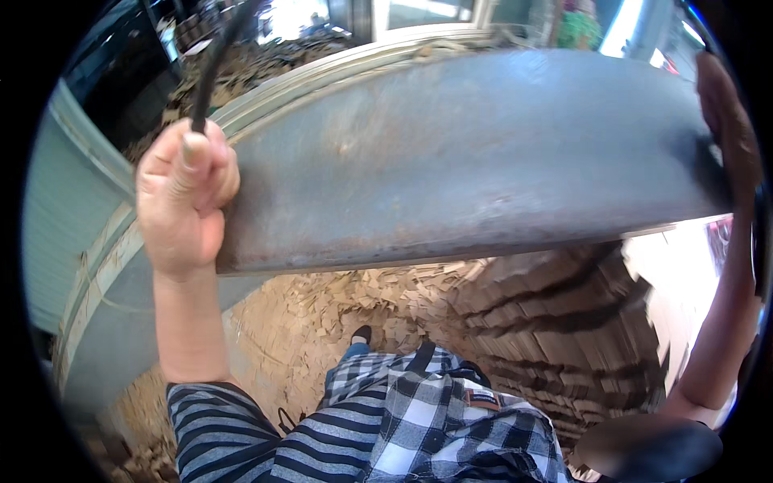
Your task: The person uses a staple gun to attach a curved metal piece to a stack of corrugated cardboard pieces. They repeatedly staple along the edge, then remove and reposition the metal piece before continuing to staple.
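My left hand (187, 197) is closed around the lower end of a thin dark rod (216, 76), thumb pressed along it. The rod rises from the fist and leaves the view at the top. Beside and behind that fist lies a long grey, worn metal-looking surface (451, 153), with a smudged near edge. Near the right rim of the view, my right hand (725, 121) is raised at the far right end of this surface, fingers stretched upward and seen edge-on. Whether its palm touches anything is hidden.
Flat brown cardboard-like pieces (362, 298) litter the floor below, around my foot. Stacked brown sheets (564, 322) stand at lower right. A pale green panel (80, 209) is at left. More brown scraps (274, 72) lie beyond the grey surface, near a white frame (435, 40).
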{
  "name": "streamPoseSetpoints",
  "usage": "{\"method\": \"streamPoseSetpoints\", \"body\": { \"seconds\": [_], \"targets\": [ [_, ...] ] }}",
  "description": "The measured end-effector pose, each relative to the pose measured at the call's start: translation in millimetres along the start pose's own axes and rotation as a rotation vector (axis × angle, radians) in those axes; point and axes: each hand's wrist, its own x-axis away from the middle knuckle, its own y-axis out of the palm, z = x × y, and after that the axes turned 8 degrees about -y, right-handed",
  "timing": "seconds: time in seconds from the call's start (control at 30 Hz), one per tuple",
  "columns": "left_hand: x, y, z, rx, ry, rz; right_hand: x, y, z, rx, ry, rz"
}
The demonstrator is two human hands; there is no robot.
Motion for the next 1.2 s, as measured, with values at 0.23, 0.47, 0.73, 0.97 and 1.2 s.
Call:
{"method": "streamPoseSetpoints", "body": {
  "seconds": [0.23, 0.47, 0.73, 0.97, 1.2],
  "targets": [
    [55, -182, -140, 0.252, -0.390, 0.239, -28, 277, -49, -0.281, -0.048, -0.528],
    [147, -211, -225, -0.192, -0.970, 0.307, 105, 449, -32, -0.586, 0.080, -0.991],
    [196, -201, -287, -0.258, -1.138, 0.338, 263, 527, -3, -0.769, 0.524, -1.180],
    [94, -209, -250, -0.470, -1.098, 0.328, 208, 520, 20, -0.905, 0.636, -0.934],
    [-41, -258, -219, -0.450, -0.649, 0.484, 27, 548, 37, -0.770, 0.544, -0.600]
  ]
}}
